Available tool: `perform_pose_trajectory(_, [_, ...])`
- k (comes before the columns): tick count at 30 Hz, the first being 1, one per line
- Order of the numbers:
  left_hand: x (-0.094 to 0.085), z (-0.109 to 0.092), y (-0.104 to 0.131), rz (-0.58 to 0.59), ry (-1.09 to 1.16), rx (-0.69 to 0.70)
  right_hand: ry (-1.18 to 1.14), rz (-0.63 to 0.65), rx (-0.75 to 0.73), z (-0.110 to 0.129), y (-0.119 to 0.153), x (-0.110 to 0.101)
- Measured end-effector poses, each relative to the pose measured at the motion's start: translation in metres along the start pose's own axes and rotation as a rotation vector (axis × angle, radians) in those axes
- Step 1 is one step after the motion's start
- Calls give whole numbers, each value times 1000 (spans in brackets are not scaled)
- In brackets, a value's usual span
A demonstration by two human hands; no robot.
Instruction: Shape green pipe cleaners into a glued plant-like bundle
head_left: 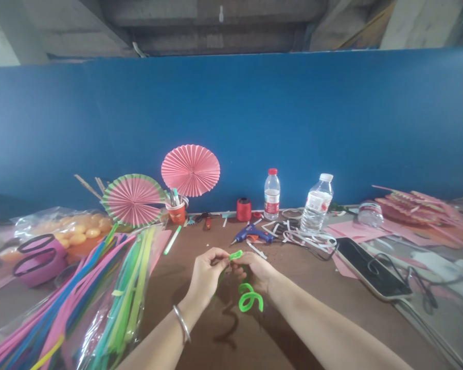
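Note:
A bright green pipe cleaner (pixel 250 302) is pinched between both hands above the brown table. Its upper end shows between the fingertips, and a curled spiral hangs below my right hand. My left hand (pixel 210 270) closes thumb and fingers on it from the left; a silver bangle circles that wrist. My right hand (pixel 254 270) grips it from the right, fingers bent and partly hidden. Just beyond the hands lies a blue glue gun (pixel 252 234). To the left is a plastic bag of colourful pipe cleaners (pixel 119 293), in pink, blue, teal and yellow-green.
Pleated paper fans (pixel 191 170) stand behind a cup of pens (pixel 176 211). A red spool (pixel 244 209) and water bottles (pixel 317 205) line the blue partition. A phone (pixel 372 270) with cables lies right. A purple ribbon roll (pixel 40 259) sits left beside a bag of orange balls (pixel 77 231).

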State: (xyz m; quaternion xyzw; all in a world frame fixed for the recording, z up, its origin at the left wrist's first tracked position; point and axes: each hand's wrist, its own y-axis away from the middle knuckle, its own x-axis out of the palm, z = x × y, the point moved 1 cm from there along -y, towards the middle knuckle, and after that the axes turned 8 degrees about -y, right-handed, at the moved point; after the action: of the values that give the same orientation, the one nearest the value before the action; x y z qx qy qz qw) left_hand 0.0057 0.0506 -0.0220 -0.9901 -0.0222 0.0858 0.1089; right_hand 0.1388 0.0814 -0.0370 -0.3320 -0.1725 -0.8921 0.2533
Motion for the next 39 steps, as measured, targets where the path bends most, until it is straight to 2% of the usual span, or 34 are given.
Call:
perform_pose_trajectory(3, [0, -2, -1, -3, -10, 1, 28, -4, 24, 1, -1, -1])
perform_pose_trajectory(6, [-1, -3, -1, -23, -15, -11, 73, -47, -65, 2, -1, 2])
perform_pose_trajectory(9, [-1, -1, -2, -50, -11, -26, 158, -128, -260, 4, 2, 6])
perform_pose_trajectory(12, [0, 0, -1, -32, -25, -39, 445, -242, -525, 8, 6, 10])
perform_pose_trajectory(14, [-1, 0, -2, -10, -52, -36, 609, -304, -615, 8, 9, 12])
perform_pose_trajectory(19, [-4, -6, -3, 4, -107, -17, 628, -351, -618, 7, 9, 12])
perform_pose_trajectory(31, [2, -7, 1, 106, 322, -183, 515, -226, -560, 6, 0, 8])
perform_pose_trajectory(35, [1, -8, -1, 101, 239, -105, 557, -267, -612, 7, 3, 8])
perform_pose_trajectory(39, [-1, -10, -2, 27, 31, -31, 670, -286, -680, 5, 9, 11])
